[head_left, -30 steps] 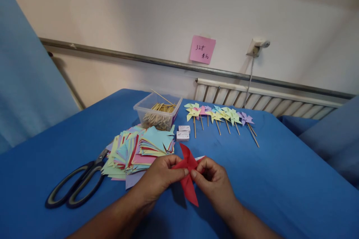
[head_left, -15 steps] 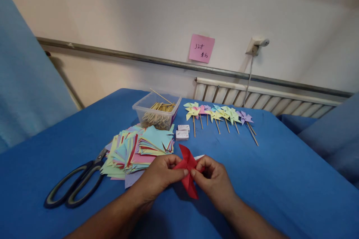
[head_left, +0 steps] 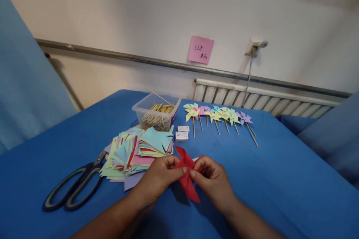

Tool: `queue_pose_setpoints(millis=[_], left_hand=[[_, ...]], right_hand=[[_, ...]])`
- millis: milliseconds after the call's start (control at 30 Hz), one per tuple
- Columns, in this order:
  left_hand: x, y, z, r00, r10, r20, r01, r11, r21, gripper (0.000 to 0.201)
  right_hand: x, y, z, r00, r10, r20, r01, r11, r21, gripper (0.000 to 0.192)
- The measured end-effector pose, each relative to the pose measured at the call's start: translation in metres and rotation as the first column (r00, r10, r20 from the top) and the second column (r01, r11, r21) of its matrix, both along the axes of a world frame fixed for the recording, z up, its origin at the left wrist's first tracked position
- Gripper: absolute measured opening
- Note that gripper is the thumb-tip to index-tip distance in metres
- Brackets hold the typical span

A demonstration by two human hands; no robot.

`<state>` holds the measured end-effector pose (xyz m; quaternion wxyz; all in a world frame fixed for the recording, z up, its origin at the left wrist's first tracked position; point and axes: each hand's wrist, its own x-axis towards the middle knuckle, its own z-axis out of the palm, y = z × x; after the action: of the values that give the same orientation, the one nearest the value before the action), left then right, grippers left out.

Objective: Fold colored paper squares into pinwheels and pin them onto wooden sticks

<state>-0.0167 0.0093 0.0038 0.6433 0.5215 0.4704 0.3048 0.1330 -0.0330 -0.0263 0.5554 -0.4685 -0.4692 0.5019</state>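
Note:
Between my hands is a red paper pinwheel [head_left: 188,183], its blades folded in toward the centre and its tips pointing up and down. My left hand [head_left: 162,173] pinches its left side, thumb near the middle. My right hand [head_left: 213,177] is closed on the right side, thumb and finger pressed close to the centre. Part of the paper is covered by my fingers, and a small white bit shows behind it by the right hand. Left of my hands lies a pile of coloured paper pieces [head_left: 140,153] with cut slits.
Large scissors [head_left: 81,183] lie left of the pile. Behind it stands a clear plastic box [head_left: 140,109] of wooden sticks. Two small white boxes [head_left: 182,136] sit beside it. Several finished pinwheels [head_left: 214,115] on sticks lie toward the back right of the blue-covered table [head_left: 280,179].
The red pinwheel has turned slightly, its upper tip now further left and its lower tip further right. Both hands keep hold of it in nearly the same place.

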Motion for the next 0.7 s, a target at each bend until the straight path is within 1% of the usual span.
queue_pose_setpoints(millis=[67,133,167,233,267,300,333,400,567,700], left_hand=[[0.0,0.0,0.0,1.0,0.01,0.016,-0.01,1.0,-0.01,0.019],[0.001,0.0,0.0,0.998,0.035,0.045,-0.034,0.999,-0.016,0.018],[0.001,0.0,0.0,0.997,0.049,0.057,-0.047,0.999,-0.021,0.018],[0.001,0.002,0.0,0.995,0.072,0.07,-0.07,0.997,-0.025,0.019],[0.001,0.002,0.0,0.994,0.079,0.072,-0.078,0.997,-0.023,0.019],[0.001,0.002,-0.001,0.994,0.084,0.072,-0.083,0.996,-0.018,0.019],[0.001,0.002,-0.001,0.993,0.086,0.075,-0.086,0.996,-0.01,0.02],[0.003,0.001,-0.002,0.993,0.081,0.081,-0.082,0.997,0.008,0.019],[0.008,-0.003,-0.009,0.998,0.057,0.035,-0.059,0.996,0.068,0.02],[0.008,-0.002,-0.014,1.0,0.029,0.006,-0.029,0.997,0.075,0.023]], right_hand=[[-0.001,0.0,0.001,0.998,0.002,-0.063,-0.001,1.0,0.019,0.018],[-0.002,-0.001,0.002,0.989,-0.02,-0.147,0.024,0.999,0.027,0.017],[-0.003,0.0,0.002,0.979,-0.043,-0.198,0.049,0.998,0.027,0.027],[-0.003,0.001,0.001,0.955,-0.083,-0.284,0.094,0.995,0.025,0.056],[-0.003,0.002,0.001,0.946,-0.092,-0.31,0.104,0.994,0.021,0.068],[-0.004,0.002,0.001,0.942,-0.093,-0.323,0.103,0.995,0.013,0.074],[-0.004,0.002,0.0,0.941,-0.088,-0.326,0.094,0.996,0.002,0.076],[-0.006,0.002,-0.001,0.942,-0.081,-0.327,0.079,0.997,-0.021,0.073],[-0.009,0.002,-0.003,0.957,-0.112,-0.268,0.103,0.994,-0.047,0.058],[-0.009,0.003,-0.002,0.969,-0.084,-0.232,0.078,0.996,-0.036,0.049]])
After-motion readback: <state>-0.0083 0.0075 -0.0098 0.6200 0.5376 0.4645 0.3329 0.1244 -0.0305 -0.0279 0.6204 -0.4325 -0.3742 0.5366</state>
